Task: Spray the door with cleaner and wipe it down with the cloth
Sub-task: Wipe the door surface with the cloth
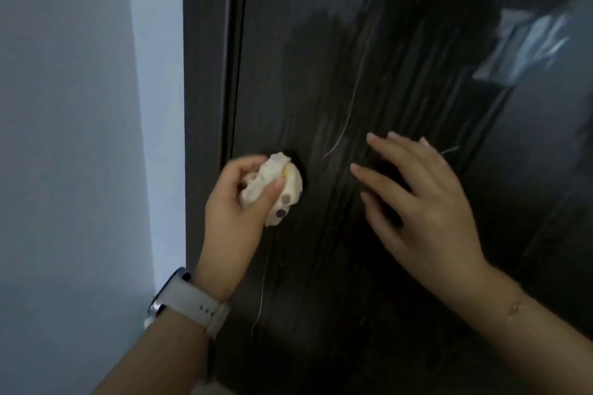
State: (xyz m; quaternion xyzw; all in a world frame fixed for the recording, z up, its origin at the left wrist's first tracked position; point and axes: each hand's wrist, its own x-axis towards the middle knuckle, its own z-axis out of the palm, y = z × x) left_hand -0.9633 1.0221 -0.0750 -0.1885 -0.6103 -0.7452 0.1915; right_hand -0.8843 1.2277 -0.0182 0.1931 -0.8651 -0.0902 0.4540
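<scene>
Cloth at the door
Left hand (234, 202) grips the balled cloth (276, 186) against the door (321, 74); right hand (426, 202) fingers spread, holding nothing.

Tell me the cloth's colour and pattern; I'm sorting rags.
Cream-white cloth with a few dark purplish dots and a yellowish patch, bunched in the left hand; head view.

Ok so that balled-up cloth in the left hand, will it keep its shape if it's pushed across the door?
Probably not. The cloth looks soft and crumpled, bunched by the left hand, so it would likely flatten under pressure. It seems light. On the glossy, streaked door it should slide easily.
</scene>
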